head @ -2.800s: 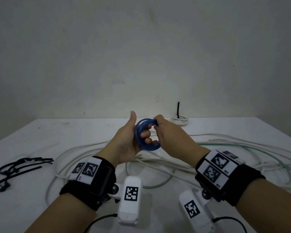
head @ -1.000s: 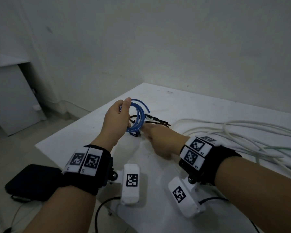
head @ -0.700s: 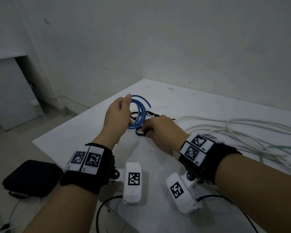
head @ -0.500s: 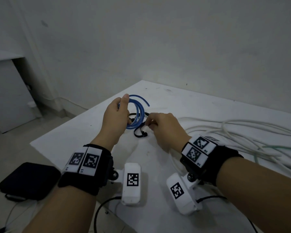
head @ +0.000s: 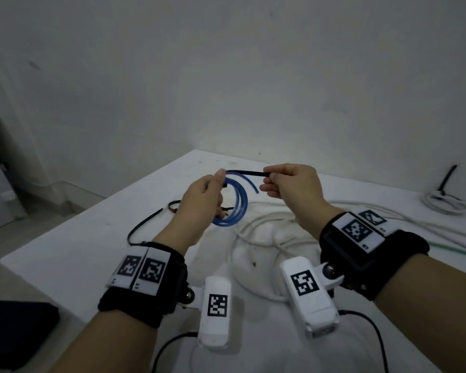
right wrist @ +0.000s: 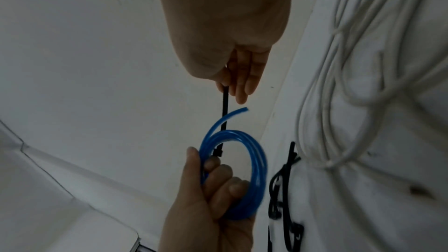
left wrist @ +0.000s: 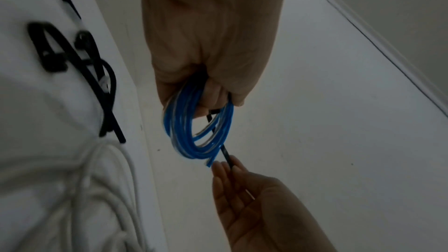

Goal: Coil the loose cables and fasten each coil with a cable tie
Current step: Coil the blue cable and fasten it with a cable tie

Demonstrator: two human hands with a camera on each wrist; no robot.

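My left hand [head: 205,200] grips a small coil of blue cable [head: 236,204] and holds it up above the white table [head: 92,238]. A black cable tie [head: 246,172] runs from the coil's top across to my right hand [head: 288,184], which pinches its free end. In the left wrist view the blue coil [left wrist: 198,127] hangs from my curled fingers and the tie [left wrist: 226,153] passes behind it. The right wrist view shows the tie [right wrist: 225,106] straight between my right fingertips and the coil [right wrist: 242,170], with the coil's loose end sticking out.
Several more black cable ties [head: 145,224] lie on the table's left side. A tangle of loose white cables [head: 267,232] spreads across the middle and right. A tied white coil [head: 444,200] sits far right. A black pouch [head: 14,332] lies on the floor at lower left.
My right hand has picked a black tie off the table and raised it to the coil's top. Both hands have moved up and to the right.
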